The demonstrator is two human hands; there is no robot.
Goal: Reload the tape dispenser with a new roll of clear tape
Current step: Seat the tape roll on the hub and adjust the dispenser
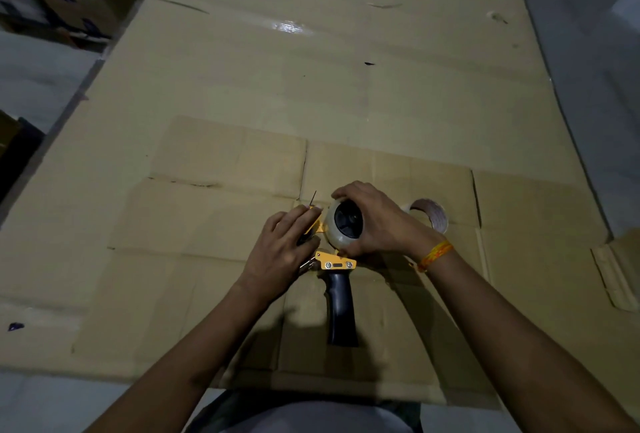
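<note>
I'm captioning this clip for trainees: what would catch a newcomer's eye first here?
Dead centre, the right hand cups a roll of clear tape seated on a yellow tape dispenser, while the left hand works at its front end. Behind the right wrist an empty cardboard core lies on flattened cardboard.

Single head-worn view looks steeply down, close over flattened cardboard (346, 93).

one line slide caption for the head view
Right hand seats a clear tape roll on the yellow, black-handled dispenser; left hand works at its front end, over flattened cardboard.
</note>
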